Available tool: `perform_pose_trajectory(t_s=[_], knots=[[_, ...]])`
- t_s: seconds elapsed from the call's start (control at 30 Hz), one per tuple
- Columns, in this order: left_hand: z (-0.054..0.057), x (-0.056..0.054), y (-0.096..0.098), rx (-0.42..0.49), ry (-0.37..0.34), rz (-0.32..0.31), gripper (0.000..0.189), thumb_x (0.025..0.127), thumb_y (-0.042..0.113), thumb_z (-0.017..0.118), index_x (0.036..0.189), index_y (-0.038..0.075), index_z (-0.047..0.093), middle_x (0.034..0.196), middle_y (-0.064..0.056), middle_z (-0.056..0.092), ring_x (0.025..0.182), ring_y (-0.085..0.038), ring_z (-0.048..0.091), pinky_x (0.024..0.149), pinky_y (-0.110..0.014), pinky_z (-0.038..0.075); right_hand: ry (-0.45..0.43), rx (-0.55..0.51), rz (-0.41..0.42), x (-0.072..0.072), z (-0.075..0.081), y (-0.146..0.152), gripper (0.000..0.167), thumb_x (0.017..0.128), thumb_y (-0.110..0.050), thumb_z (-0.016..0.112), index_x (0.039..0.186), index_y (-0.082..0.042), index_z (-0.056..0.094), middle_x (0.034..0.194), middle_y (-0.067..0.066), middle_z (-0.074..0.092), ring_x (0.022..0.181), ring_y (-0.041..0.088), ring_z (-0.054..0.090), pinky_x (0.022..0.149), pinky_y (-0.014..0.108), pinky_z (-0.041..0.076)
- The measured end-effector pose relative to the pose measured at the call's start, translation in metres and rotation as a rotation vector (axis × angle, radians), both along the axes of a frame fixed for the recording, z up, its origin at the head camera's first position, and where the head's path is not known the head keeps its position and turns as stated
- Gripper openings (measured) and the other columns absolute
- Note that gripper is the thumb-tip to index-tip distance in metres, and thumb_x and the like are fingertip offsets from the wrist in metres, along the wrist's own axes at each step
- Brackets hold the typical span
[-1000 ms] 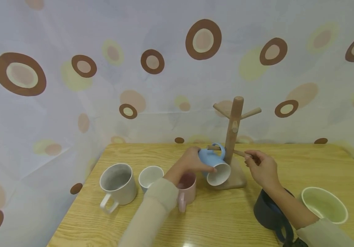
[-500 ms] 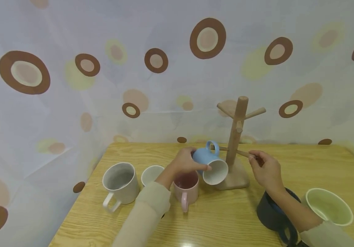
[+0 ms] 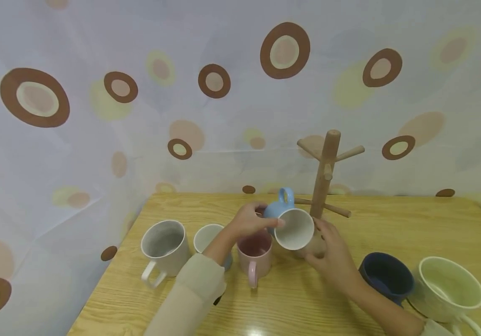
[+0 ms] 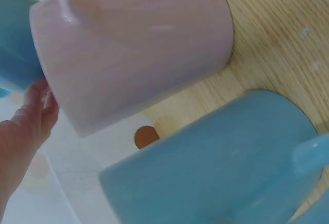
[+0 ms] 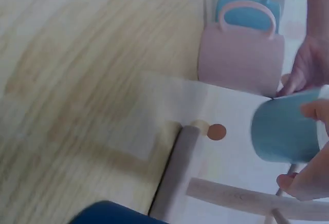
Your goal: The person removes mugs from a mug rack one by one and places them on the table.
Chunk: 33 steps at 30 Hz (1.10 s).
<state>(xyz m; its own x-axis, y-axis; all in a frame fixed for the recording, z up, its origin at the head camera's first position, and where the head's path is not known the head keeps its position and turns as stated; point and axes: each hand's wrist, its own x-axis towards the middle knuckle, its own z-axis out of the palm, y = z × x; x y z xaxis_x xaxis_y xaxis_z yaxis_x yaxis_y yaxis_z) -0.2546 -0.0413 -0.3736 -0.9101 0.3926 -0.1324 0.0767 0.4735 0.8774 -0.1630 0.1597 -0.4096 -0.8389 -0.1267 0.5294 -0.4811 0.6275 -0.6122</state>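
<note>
My left hand (image 3: 248, 223) grips a light-blue mug (image 3: 271, 210) tilted on its side in the air, its white inside toward me and its handle up. The left thumb lies at the rim. My right hand (image 3: 332, 254) is at the mug's right side, fingertips by the rim and thumb spread below; firm contact is hard to tell. In the right wrist view, the blue mug (image 5: 282, 126) is between the left hand (image 5: 311, 62) and the right hand (image 5: 311, 175). Just behind stands a wooden mug tree (image 3: 323, 182) with bare pegs; its base is partly hidden.
Left of the tree stand a pink mug (image 3: 254, 259), another light-blue mug (image 3: 208, 239) with a white inside, and a large white mug (image 3: 169, 254). A dark blue mug (image 3: 387, 277) and a pale green mug (image 3: 446, 284) stand at right. A patterned cloth (image 3: 232, 121) hangs behind.
The right hand let go of the tree's lower right peg and came left to the blue mug. The left hand drew the mug leftward off the lower left peg and turned its opening toward me.
</note>
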Motion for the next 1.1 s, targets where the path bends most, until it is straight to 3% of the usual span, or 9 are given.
perform_pose_trajectory(t_s=[0.07,0.13,0.23,0.3,0.43,0.57,0.7,0.93,1.1], knots=[[0.003,0.004,-0.001,0.033,-0.017,0.007,0.071,0.077,0.037,0.071,0.131,-0.002,0.046,0.12,-0.017,0.059,0.108,-0.028,0.058,0.091,-0.038,0.05,-0.003,-0.031,0.04,-0.001,-0.005,-0.004,0.079,0.064,0.003,0.08,0.132,0.004,0.04,0.126,0.022,0.049,0.112,0.038,0.049,0.089,0.051,0.047],[0.006,0.009,0.0,0.071,-0.046,0.023,0.07,0.078,0.036,0.07,0.131,-0.002,0.047,0.12,-0.017,0.059,0.109,-0.029,0.058,0.094,-0.039,0.048,-0.006,-0.079,0.064,-0.002,-0.008,-0.009,0.088,0.062,0.0,0.083,0.135,0.001,0.036,0.129,0.02,0.048,0.116,0.036,0.048,0.098,0.035,0.044],[0.013,0.019,0.002,0.113,-0.079,0.058,0.069,0.078,0.036,0.07,0.13,-0.003,0.048,0.122,-0.017,0.058,0.111,-0.029,0.056,0.098,-0.042,0.046,-0.023,-0.164,0.058,-0.002,-0.009,-0.015,0.099,0.061,-0.004,0.084,0.141,-0.002,0.027,0.134,0.019,0.041,0.12,0.035,0.044,0.098,0.011,0.034],[0.018,0.027,0.005,0.157,-0.115,0.077,0.065,0.078,0.036,0.069,0.127,-0.003,0.051,0.118,-0.016,0.06,0.107,-0.027,0.058,0.095,-0.041,0.047,-0.033,-0.227,0.039,0.0,-0.007,-0.019,0.103,0.06,-0.003,0.084,0.142,-0.002,0.022,0.135,0.019,0.038,0.121,0.031,0.042,0.095,0.004,0.028],[0.024,0.045,0.016,0.274,-0.221,0.088,0.059,0.08,0.038,0.067,0.121,-0.002,0.056,0.101,-0.009,0.063,0.093,-0.021,0.061,0.086,-0.035,0.05,-0.039,-0.364,-0.01,0.004,0.001,-0.023,0.106,0.058,0.002,0.084,0.142,-0.003,0.018,0.136,0.013,0.038,0.12,0.016,0.041,0.094,0.006,0.033],[0.023,0.06,0.027,0.441,-0.359,0.099,0.068,0.083,0.037,0.064,0.127,-0.01,0.045,0.114,-0.016,0.062,0.11,-0.03,0.06,0.104,-0.043,0.041,-0.024,-0.451,-0.052,0.008,0.008,-0.021,0.103,0.057,0.008,0.083,0.14,-0.004,0.022,0.132,-0.004,0.04,0.116,0.004,0.042,0.092,0.008,0.037],[0.022,0.069,0.032,0.557,-0.432,0.122,0.071,0.085,0.034,0.062,0.128,-0.016,0.036,0.124,-0.023,0.054,0.117,-0.034,0.055,0.107,-0.046,0.035,-0.007,-0.433,-0.069,0.01,0.012,-0.017,0.098,0.055,0.007,0.084,0.136,0.0,0.029,0.126,-0.015,0.042,0.112,0.002,0.045,0.09,0.008,0.038],[0.014,0.071,0.026,0.505,-0.442,0.032,0.074,0.091,0.046,0.053,0.134,-0.011,0.034,0.125,-0.02,0.05,0.115,-0.034,0.051,0.103,-0.054,0.038,-0.037,-0.319,-0.032,0.011,0.016,-0.003,0.096,0.054,0.003,0.086,0.134,0.0,0.033,0.124,-0.005,0.046,0.106,-0.002,0.047,0.084,0.007,0.041],[0.009,0.06,0.015,0.434,-0.277,0.05,0.072,0.091,0.051,0.048,0.138,-0.003,0.035,0.136,-0.019,0.047,0.121,-0.037,0.05,0.098,-0.047,0.045,-0.123,-0.302,0.133,0.01,0.022,0.011,0.091,0.058,0.008,0.082,0.134,0.003,0.032,0.118,-0.009,0.047,0.101,-0.004,0.048,0.078,0.014,0.046]])
